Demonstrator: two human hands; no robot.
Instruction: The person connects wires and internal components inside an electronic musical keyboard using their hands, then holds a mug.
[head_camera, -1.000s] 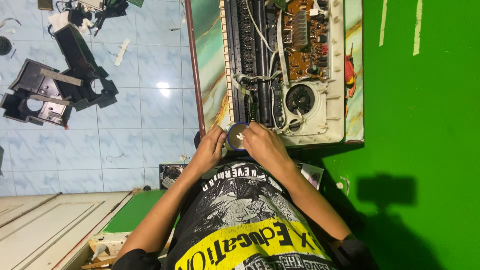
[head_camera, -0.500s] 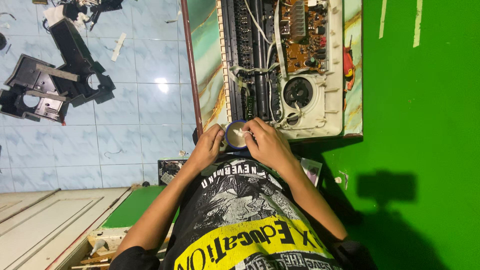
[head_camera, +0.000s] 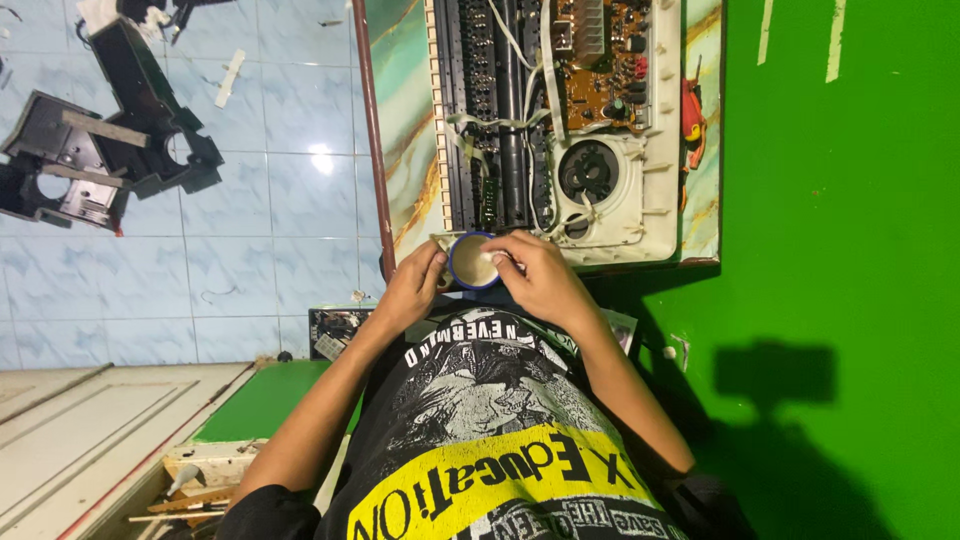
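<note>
Fingers of your right hand (head_camera: 540, 280) pinch a white wad in the blue-rimmed tin (head_camera: 472, 262); your left hand (head_camera: 412, 290) clamps its side. Just beyond sits the opened keyboard (head_camera: 560, 120) on the surface (head_camera: 405, 120). Loosen that clamp and the tin could tip onto the circuit board (head_camera: 600, 60).

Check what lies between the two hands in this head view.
A small round blue-rimmed tin sits between the left hand and right hand, both touching it, in the head view.

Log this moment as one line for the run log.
left hand: steadies small blue-rimmed round tin | right hand: fingertips inside tin | ahead: opened keyboard casing, circuit board exposed
</note>
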